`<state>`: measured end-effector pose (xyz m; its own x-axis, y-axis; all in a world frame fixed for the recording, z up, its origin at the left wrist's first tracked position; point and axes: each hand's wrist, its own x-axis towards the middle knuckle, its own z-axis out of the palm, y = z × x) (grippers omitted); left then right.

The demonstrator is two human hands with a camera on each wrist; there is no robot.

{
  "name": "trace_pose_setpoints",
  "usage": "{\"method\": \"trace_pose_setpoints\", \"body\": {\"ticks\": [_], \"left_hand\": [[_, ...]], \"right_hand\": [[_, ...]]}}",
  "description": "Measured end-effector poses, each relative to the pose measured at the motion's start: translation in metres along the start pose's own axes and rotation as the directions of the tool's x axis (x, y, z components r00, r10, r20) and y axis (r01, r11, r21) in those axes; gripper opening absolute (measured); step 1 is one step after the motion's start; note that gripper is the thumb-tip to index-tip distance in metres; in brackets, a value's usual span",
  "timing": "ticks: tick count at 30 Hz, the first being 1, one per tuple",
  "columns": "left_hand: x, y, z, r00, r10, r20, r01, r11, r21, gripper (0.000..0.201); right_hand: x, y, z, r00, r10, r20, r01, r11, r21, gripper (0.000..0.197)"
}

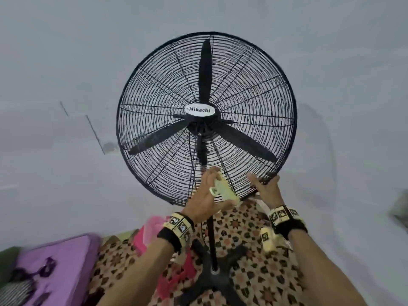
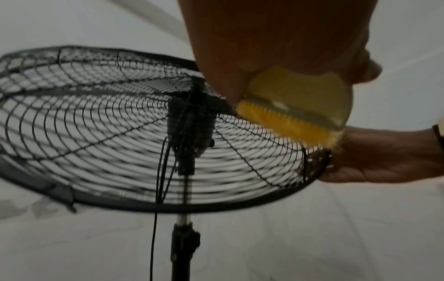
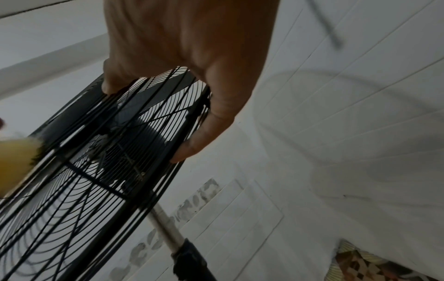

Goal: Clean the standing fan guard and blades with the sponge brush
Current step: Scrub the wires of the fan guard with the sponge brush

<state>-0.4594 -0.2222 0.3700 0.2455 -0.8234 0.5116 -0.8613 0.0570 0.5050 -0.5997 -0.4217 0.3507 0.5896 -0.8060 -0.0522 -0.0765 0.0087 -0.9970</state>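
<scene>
A black standing fan with a round wire guard (image 1: pixel 254 89) and three black blades (image 1: pixel 205 69) stands against a pale wall. My left hand (image 1: pixel 206 193) grips a yellow sponge brush (image 1: pixel 223 191) and holds its bristles (image 2: pixel 286 123) against the lower part of the guard (image 2: pixel 96 123). My right hand (image 1: pixel 266 188) grips the guard's lower right rim (image 1: pixel 260 180), thumb on the front wires and fingers behind the rim (image 3: pixel 204 102). The brush's yellow edge (image 3: pixel 16 157) shows at the left of the right wrist view.
The fan's pole (image 1: pixel 212 239) rises from a black cross base (image 1: pixel 214 279) on a patterned mat (image 1: pixel 254 261). A purple mattress (image 1: pixel 61 261) and pink cloth (image 1: pixel 150 230) lie at the lower left. A cable (image 2: pixel 153 228) hangs beside the pole.
</scene>
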Motion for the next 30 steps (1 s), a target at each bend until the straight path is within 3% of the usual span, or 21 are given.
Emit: {"method": "trace_pose_setpoints", "body": {"ticks": [5,8,13,16,21,25,30], "left_hand": [[0.011,-0.002,0.013,0.946,0.25,-0.207,-0.249,0.968,0.033,0.048],[0.037,-0.003,-0.005,0.891,0.299,-0.342,-0.273,0.954,0.122,0.045],[0.066,-0.011,-0.028,0.971,0.164,-0.172,-0.122,0.965,0.232,0.061],[0.069,-0.013,-0.022,0.967,0.17,-0.191,-0.116,0.957,0.265,0.071],[0.081,-0.012,-0.031,0.974,0.131,-0.187,-0.069,0.949,0.307,0.075],[0.106,-0.009,-0.056,0.959,0.22,-0.18,-0.153,0.933,0.327,0.073],[0.141,-0.015,-0.093,0.978,0.207,-0.018,-0.183,0.9,0.395,0.08]], "right_hand": [[0.011,0.003,-0.003,0.999,-0.05,0.002,0.05,0.999,0.016,0.128],[0.014,0.009,-0.005,0.996,-0.085,-0.018,0.085,0.996,0.013,0.119],[0.017,0.015,-0.007,1.0,0.008,0.029,-0.013,0.985,0.171,0.102],[0.022,0.014,-0.002,0.999,0.019,-0.037,-0.013,0.988,0.153,0.111],[0.028,0.009,0.012,0.993,-0.027,-0.118,0.064,0.945,0.321,0.113],[0.033,0.008,0.014,0.991,-0.067,-0.115,0.099,0.947,0.306,0.122],[0.038,0.008,0.008,0.99,-0.084,-0.109,0.116,0.935,0.335,0.126]]}}
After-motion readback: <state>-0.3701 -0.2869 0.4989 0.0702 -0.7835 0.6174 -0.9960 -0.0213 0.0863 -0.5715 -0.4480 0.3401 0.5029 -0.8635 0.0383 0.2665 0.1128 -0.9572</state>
